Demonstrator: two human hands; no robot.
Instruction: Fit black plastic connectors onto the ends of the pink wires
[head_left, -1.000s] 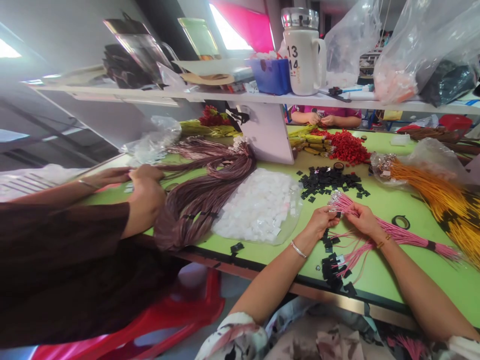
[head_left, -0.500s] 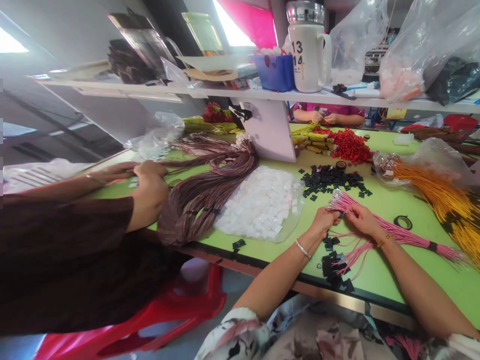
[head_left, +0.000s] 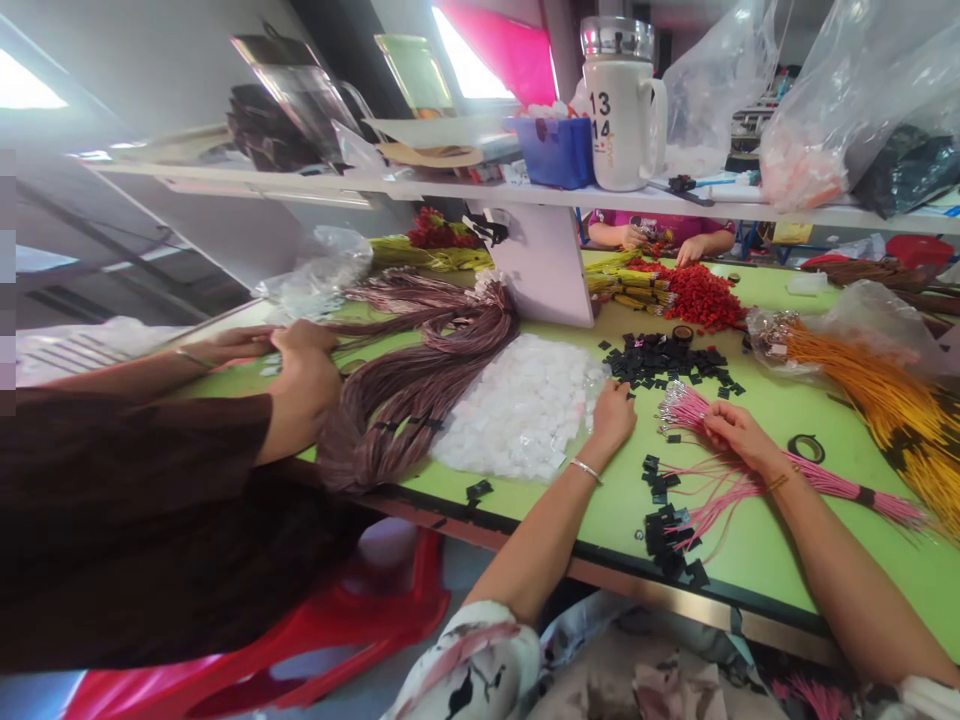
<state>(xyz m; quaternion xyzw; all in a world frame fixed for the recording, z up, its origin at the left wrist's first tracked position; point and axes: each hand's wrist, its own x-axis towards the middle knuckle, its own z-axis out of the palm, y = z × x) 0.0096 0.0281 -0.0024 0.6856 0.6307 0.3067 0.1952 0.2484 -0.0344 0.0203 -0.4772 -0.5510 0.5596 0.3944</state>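
My left hand (head_left: 615,415) reaches to the near left edge of a pile of black plastic connector housings (head_left: 664,358). Its fingers are curled together over one small housing, mostly hidden by the fingertips. My right hand (head_left: 733,428) is closed, thumb against fingers, on pink wires (head_left: 686,402) near their metal-tipped ends. That bundle runs beneath the hand to a black tape band at the right. Between my forearms, pink wires with black housings (head_left: 664,530) on their ends lie near the table's front edge. One loose housing (head_left: 673,439) sits below the metal tips.
A bag of white connectors (head_left: 517,410) and brown wires (head_left: 397,420) lie left, where a co-worker's hands (head_left: 304,350) hold brown wires. Tape (head_left: 806,448) and orange wires (head_left: 870,370) are right. Red parts (head_left: 705,295) lie before another person across the table. A shelf (head_left: 450,190) crosses above.
My left hand has left the pink wire tips and moved left and up to the black pile. My right hand stays at the pink bundle. The person opposite has moved one hand to the red parts.
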